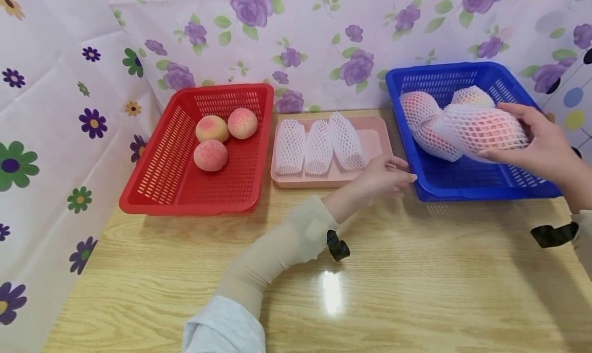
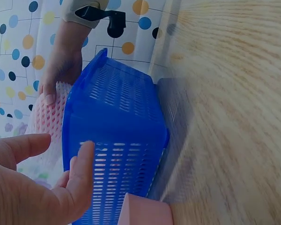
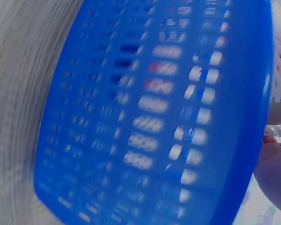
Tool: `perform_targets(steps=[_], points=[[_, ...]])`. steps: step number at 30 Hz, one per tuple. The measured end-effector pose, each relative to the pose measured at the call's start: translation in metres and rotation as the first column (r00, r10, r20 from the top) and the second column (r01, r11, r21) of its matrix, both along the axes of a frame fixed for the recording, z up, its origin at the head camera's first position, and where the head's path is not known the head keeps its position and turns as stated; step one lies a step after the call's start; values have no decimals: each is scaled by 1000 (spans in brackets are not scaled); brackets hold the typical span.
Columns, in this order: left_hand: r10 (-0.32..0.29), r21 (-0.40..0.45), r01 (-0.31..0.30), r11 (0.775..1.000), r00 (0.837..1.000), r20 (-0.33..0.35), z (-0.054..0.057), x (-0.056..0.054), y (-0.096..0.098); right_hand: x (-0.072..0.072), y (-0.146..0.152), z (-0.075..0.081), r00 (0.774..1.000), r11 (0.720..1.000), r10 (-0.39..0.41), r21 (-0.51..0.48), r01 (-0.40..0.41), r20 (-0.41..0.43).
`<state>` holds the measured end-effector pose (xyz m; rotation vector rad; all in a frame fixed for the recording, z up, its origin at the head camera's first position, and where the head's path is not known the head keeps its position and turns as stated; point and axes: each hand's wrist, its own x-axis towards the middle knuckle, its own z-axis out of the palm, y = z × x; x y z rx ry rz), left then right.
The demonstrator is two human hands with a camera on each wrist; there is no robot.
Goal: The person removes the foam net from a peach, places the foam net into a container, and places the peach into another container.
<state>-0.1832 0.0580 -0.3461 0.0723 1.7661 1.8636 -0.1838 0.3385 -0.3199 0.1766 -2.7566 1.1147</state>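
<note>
A person's right hand point(image 1: 548, 142) held a net-sleeved peach point(image 1: 487, 129) over the blue basket point(image 1: 485, 193), its grip spread wide, thumb and fingers on opposite sides of the fruit. The left hand point(image 1: 386, 177), fingers loosely extended and holding nothing, hovered just beside the basket's near-left corner. Setting the fruit down well likely called for gentle, even pressure, a low release and a spot clear of the netted peaches point(image 1: 420, 106) inside. Its long axis ran roughly left to right, fuller end toward the right palm, narrower end pointing left.
</note>
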Motion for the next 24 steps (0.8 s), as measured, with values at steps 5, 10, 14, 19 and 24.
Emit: perform_targets(steps=[5, 10, 14, 19, 24], points=[[29, 11, -28, 1000, 999, -35, 4, 0, -9, 4, -14, 3, 999, 998, 43, -38, -42, 17], [52, 28, -49, 998, 995, -87, 11, 1, -19, 9, -30, 6, 996, 991, 88, -102, -87, 13], [52, 37, -47, 998, 988, -146, 18, 3, -27, 13, -42, 9, 989, 973, 143, -176, -146, -29], [47, 27, -41, 999, 965, -259, 23, 6, -39, 17, -52, 12, 981, 945, 192, -264, -193, -28], [45, -20, -57, 998, 924, -380, 23, 9, -48, 22, -62, 12, 977, 940, 215, -272, -207, 0]])
